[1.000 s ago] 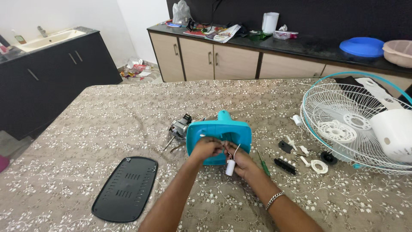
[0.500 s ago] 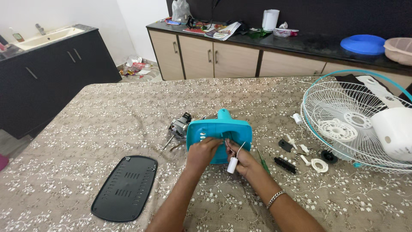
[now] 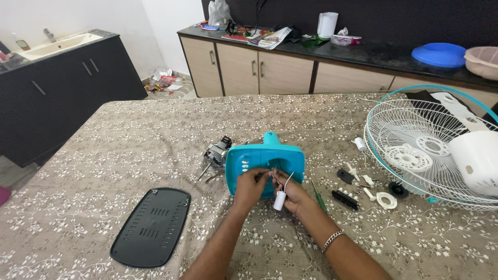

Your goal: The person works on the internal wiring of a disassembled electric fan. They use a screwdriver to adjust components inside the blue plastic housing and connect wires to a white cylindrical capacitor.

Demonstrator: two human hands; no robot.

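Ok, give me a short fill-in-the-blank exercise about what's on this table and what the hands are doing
1. Both hands, the left hand and the right hand, work at a fan housing whose colour is ____.
2. A small white cylinder hangs on thin wires by the ____ hand.
3. The flat black cover lies on the tablecloth to the ____ of the hands.
4. The white wire fan guard lies on the ____ side of the table.

Missing words: teal; right; left; right

White wall (image 3: 78, 15), dark sink cabinet (image 3: 57, 98) left; beige cupboards (image 3: 270, 72) under black counter (image 3: 373, 52); possibly litter on floor (image 3: 166, 83).
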